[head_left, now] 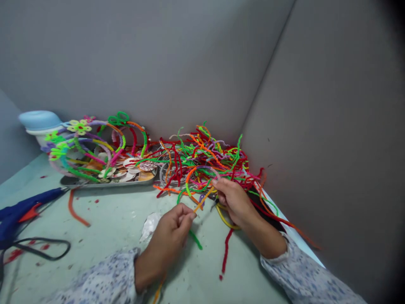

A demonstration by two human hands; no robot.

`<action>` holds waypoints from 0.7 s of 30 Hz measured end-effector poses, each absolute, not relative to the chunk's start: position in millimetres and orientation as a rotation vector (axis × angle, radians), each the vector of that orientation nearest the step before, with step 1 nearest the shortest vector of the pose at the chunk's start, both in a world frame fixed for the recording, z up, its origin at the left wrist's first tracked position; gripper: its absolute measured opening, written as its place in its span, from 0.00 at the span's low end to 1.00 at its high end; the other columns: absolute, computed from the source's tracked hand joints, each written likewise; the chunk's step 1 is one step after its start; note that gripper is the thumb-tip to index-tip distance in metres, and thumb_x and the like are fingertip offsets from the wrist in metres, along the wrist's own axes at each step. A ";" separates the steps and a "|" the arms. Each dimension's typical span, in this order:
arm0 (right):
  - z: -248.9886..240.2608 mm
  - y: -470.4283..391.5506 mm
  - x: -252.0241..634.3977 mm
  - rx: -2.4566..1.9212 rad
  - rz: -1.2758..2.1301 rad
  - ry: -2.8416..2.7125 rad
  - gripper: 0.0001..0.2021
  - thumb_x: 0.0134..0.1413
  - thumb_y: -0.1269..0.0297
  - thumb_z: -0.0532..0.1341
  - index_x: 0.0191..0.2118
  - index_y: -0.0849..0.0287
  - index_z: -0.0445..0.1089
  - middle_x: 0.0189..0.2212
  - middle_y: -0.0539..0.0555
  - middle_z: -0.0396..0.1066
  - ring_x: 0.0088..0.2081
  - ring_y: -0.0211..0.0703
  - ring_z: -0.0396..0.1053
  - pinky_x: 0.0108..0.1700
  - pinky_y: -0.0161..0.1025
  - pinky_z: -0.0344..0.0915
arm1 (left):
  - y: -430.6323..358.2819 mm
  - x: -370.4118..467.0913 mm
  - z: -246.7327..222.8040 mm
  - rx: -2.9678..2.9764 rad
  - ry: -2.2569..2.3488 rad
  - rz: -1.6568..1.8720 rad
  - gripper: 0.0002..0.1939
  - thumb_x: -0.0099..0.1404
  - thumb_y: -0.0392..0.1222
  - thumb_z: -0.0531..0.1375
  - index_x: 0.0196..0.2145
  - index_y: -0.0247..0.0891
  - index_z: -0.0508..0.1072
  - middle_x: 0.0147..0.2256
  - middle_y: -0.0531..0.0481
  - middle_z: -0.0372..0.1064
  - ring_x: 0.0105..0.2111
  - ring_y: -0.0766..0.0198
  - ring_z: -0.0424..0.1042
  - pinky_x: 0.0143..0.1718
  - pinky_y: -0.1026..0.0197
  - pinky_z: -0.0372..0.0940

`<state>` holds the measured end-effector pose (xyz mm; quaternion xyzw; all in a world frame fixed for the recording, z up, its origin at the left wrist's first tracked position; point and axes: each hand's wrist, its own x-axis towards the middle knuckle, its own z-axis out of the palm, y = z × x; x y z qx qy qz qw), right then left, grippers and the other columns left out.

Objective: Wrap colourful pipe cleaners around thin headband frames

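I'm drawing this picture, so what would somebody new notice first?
Probably the big, bright tangle of fuzzy stems near the back wall. Next, at the left, the colourful hoops with fuzzy flowers and the metal tray of shells. In front, the left hand and right hand hold a thin orange-yellow stem between them.

A blue-lidded container (pixel 41 122) stands near a metal tray (pixel 122 186) of shells (pixel 130 172), a blue glue gun (pixel 15 213) nearby.

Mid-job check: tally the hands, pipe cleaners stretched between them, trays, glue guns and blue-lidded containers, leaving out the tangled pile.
Hands: 2 (left hand, right hand)
Pipe cleaner between them: 1
Tray: 1
Glue gun: 1
Blue-lidded container: 1
Total: 6
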<state>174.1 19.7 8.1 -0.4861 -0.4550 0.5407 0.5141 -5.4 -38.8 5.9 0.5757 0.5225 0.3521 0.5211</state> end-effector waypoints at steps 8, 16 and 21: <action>10.5 18.5 183.0 -0.785 1.827 -1.093 0.10 0.51 0.61 0.61 0.38 0.60 0.71 0.26 0.49 0.65 0.19 0.27 0.57 0.19 0.29 0.48 | -31.9 -6.7 4.0 0.691 0.674 0.775 0.07 0.63 0.42 0.55 0.31 0.35 0.67 0.10 0.64 0.45 0.10 0.77 0.37 0.12 0.69 0.36; 0.4 18.9 174.1 -0.933 1.622 -1.123 0.12 0.50 0.57 0.62 0.30 0.62 0.71 0.18 0.46 0.63 0.16 0.27 0.55 0.17 0.29 0.44 | -33.1 -5.8 4.4 0.686 0.654 0.742 0.07 0.63 0.41 0.55 0.31 0.35 0.68 0.10 0.64 0.45 0.10 0.77 0.37 0.12 0.69 0.36; 1.0 8.5 166.1 -1.158 1.153 -1.310 0.17 0.54 0.54 0.58 0.22 0.60 0.63 0.14 0.45 0.59 0.17 0.31 0.54 0.21 0.31 0.50 | -36.8 -3.3 1.9 0.960 0.930 0.779 0.10 0.62 0.46 0.56 0.29 0.37 0.66 0.10 0.63 0.47 0.11 0.75 0.42 0.13 0.69 0.38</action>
